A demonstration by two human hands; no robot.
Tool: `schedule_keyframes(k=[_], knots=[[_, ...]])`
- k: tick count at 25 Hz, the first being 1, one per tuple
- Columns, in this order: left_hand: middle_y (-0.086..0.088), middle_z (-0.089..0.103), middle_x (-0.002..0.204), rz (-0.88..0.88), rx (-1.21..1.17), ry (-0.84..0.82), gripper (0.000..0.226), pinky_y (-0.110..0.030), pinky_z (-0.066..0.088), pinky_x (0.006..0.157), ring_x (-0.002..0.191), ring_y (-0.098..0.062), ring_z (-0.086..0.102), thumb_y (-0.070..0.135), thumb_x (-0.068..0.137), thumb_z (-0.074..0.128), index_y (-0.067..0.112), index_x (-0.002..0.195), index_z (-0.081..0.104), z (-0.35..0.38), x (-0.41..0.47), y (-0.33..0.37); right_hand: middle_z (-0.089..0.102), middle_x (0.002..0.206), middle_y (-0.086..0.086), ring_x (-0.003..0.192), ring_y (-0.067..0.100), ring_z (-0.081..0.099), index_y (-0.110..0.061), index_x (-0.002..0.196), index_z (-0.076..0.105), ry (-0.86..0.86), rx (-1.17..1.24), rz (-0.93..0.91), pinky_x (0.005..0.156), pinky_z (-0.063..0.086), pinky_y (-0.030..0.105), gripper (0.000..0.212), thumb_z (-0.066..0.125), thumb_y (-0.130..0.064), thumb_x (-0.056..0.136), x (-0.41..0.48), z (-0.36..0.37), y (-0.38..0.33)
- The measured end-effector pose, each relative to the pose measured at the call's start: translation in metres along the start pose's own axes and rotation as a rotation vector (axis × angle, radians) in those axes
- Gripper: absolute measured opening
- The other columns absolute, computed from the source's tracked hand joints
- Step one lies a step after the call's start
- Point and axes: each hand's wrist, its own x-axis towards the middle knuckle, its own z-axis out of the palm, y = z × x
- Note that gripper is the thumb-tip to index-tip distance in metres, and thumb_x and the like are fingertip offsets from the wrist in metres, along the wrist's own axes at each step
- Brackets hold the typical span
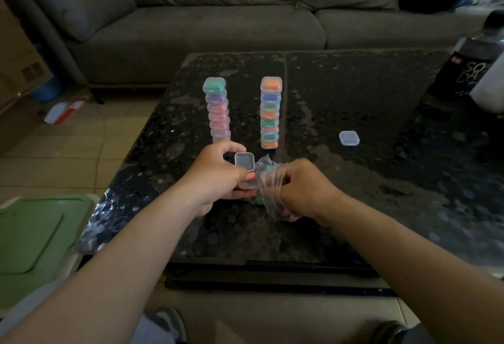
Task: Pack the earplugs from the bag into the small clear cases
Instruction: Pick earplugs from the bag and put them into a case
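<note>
Left hand (215, 177) grips an open clear case (244, 161) at frame centre; right hand (302, 188) clutches the plastic bag (268, 183) just beside it.

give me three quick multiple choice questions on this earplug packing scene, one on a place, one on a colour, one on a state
1. Where does the lone case lie?
A) between the stacks
B) on the table, beyond the right stack
C) on the sofa

2. What colour fills the right stack's top case?
A) orange
B) green
C) purple

3. How is the held case in the left hand?
A) closed
B) lid open
C) set on a stack

Answers:
1 B, it sits alone to the right of that stack.
2 A, orange shows through the top lid.
3 B, its lid stands raised, while the right hand grips the bag.
</note>
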Motion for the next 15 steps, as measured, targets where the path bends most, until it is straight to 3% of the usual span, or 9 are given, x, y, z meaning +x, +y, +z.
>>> schedule_keyframes(k=[7, 15], knots=[[-0.02, 0.071, 0.111, 0.001, 0.012, -0.016, 0.053, -0.04, 0.064, 0.07, 0.08, -0.027, 0.079, -0.003, 0.084, 0.079, 0.023, 0.125, 0.059, 0.001, 0.0028, -0.0011, 0.071, 0.071, 0.007, 0.053, 0.016, 0.064, -0.016, 0.092, 0.079, 0.022, -0.042, 0.002, 0.046, 0.054, 0.026, 0.006, 0.074, -0.018, 0.091, 0.0038, 0.0024, 0.0021], [-0.017, 0.068, 0.118, -0.016, -0.063, -0.008, 0.047, -0.041, 0.064, 0.07, 0.079, -0.025, 0.079, -0.009, 0.087, 0.072, 0.023, 0.12, 0.063, 0.0033, 0.0071, -0.003, 0.073, 0.076, 0.008, 0.059, 0.017, 0.069, -0.017, 0.087, 0.079, -0.016, -0.067, 0.0, 0.048, 0.052, 0.023, 0.007, 0.079, -0.023, 0.086, 0.0083, 0.0026, 0.0042]])
